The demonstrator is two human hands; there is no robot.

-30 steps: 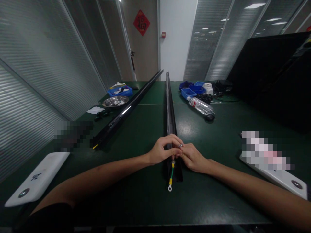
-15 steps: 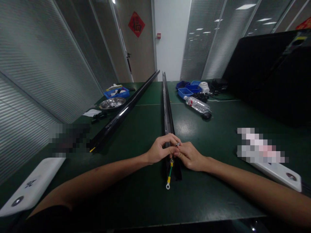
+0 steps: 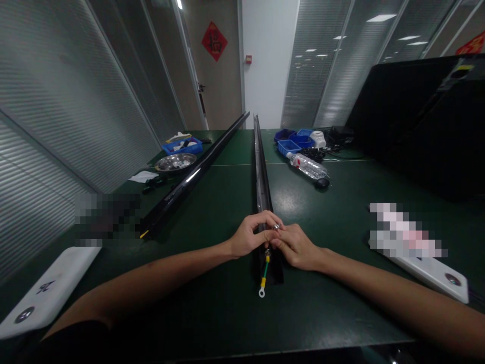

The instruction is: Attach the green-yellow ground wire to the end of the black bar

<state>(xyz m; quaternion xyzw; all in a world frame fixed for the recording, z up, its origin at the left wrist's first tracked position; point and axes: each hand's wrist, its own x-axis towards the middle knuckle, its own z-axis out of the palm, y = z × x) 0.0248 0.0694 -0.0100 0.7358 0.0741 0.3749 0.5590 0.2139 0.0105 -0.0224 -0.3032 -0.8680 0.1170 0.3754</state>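
My left hand (image 3: pixel 253 233) and my right hand (image 3: pixel 297 246) meet over the near end of a long black rail (image 3: pixel 261 177), fingertips touching. A small shiny metal piece (image 3: pixel 276 227) shows between them; it is too small to name. My left thumb and fingers close in a pinch at this piece. My right hand is also closed, its fingertips against the left ones, and what they grip is hidden. Just below the hands, a short green wire (image 3: pixel 266 267) with yellow sleeves lies along the rail's end. Its ring terminal (image 3: pixel 261 292) points towards me.
A second black rail (image 3: pixel 193 176) lies to the left. Behind it are a metal bowl (image 3: pixel 175 162) and a blue bin (image 3: pixel 183 146). Blue trays (image 3: pixel 288 147), a plastic bottle (image 3: pixel 308 166) and cables stand back right. White devices (image 3: pixel 49 290) flank my arms.
The whole view has shifted down very slightly. Both hands stay at the rail's near end with almost the same grip.
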